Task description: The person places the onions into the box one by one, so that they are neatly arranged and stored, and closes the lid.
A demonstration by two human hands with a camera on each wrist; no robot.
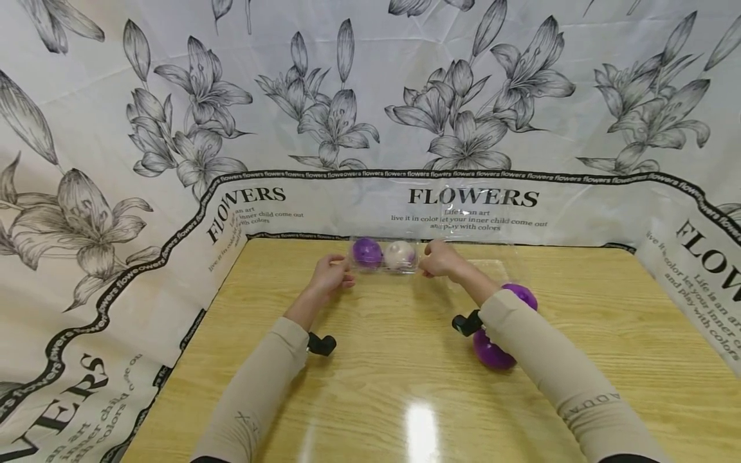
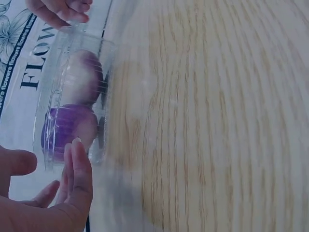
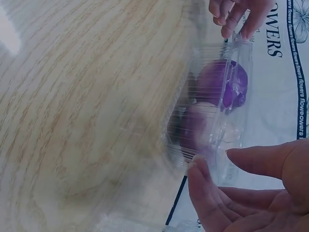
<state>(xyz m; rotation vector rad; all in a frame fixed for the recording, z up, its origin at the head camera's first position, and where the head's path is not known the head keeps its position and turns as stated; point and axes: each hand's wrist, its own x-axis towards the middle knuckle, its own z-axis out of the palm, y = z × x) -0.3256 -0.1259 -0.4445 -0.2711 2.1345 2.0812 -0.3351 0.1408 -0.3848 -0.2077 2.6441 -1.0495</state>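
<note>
A clear plastic box point(image 1: 383, 271) sits at the back edge of the table, holding a purple ball-like piece point(image 1: 367, 253) on the left and a whitish one with purple patches point(image 1: 399, 255) on the right. My left hand point(image 1: 330, 275) grips the left end, its thumb and fingers on either side of the corner. At the opposite end, my right hand point(image 1: 442, 260) pinches the other corner between thumb and fingertips. In the right wrist view, the box's ribbed wall point(image 3: 205, 96) shows the two pieces side by side.
Beneath my right forearm lie two glossy purple rounded things point(image 1: 492, 352), partly hidden by the sleeve. Another clear plastic container point(image 1: 492, 265) stands behind that arm. A white flower-printed cloth point(image 1: 370, 116) rises behind the wooden table point(image 1: 376, 360) and along its sides.
</note>
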